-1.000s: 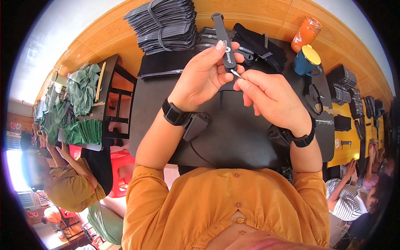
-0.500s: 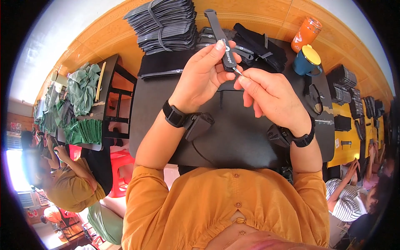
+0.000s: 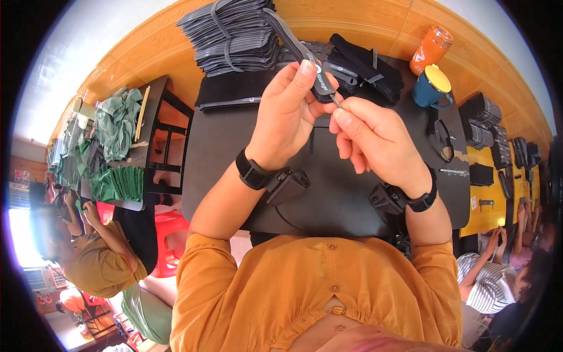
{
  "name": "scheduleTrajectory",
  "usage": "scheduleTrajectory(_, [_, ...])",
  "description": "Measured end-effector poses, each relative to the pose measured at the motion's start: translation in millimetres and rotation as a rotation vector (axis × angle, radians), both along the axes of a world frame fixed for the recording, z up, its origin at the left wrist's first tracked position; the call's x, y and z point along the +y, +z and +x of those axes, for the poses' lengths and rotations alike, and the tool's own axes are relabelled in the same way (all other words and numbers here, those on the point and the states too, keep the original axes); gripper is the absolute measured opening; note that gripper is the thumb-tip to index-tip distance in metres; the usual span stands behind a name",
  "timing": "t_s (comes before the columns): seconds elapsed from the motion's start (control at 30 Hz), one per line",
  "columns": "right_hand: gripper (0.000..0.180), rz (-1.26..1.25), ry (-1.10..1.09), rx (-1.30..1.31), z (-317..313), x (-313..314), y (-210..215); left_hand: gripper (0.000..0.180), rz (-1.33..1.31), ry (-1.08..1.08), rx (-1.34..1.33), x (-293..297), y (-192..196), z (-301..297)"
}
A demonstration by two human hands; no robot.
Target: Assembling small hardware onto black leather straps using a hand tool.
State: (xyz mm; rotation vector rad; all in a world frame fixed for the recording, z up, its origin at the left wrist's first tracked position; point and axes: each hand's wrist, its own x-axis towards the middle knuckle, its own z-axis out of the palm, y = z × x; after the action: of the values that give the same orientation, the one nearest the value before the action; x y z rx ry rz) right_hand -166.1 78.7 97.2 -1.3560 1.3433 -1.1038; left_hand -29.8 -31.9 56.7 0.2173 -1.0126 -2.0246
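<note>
In front of me, above the black table, my left hand is closed around a dark grey strap with pale print. The strap slants up and to the left, its far end bent over beside the stacked fabric. My right hand pinches a thin metal piece between thumb and fingertips, right at the strap's lower end. Whether the metal goes into the strap or only touches it, I cannot tell. Both wrists wear black bands with small devices.
At the back stand a banded stack of grey-black fabric pieces, a flat black piece and a black bundle. An orange bottle, a blue mug and a black loop lie right. People work at both sides.
The strap's upper end has swung left and its far tip now bends over. My left hand has shifted slightly right, and the right-hand pinch stays at the strap's lower end.
</note>
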Motion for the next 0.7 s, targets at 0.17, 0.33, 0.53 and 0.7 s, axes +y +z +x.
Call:
scheduleTrajectory(0.17, [0.024,0.027,0.026,0.082,-0.8,2.1,6.1,0.03,-0.034,0.026,-0.005,0.7,3.1,2.1])
scheduleTrajectory(0.33, [0.023,-0.043,0.039,0.12,2.2,2.7,1.1,0.028,-0.119,0.068,0.018,0.9,6.2,4.3])
scheduleTrajectory(0.53, [0.023,-0.044,0.041,-0.015,7.6,5.5,0.4,0.03,-0.081,0.047,0.053,5.8,11.6,6.6])
scheduleTrajectory(0.7, [0.023,-0.03,0.047,-0.023,9.0,5.8,0.4,0.028,-0.156,0.134,0.019,9.0,15.2,7.3])
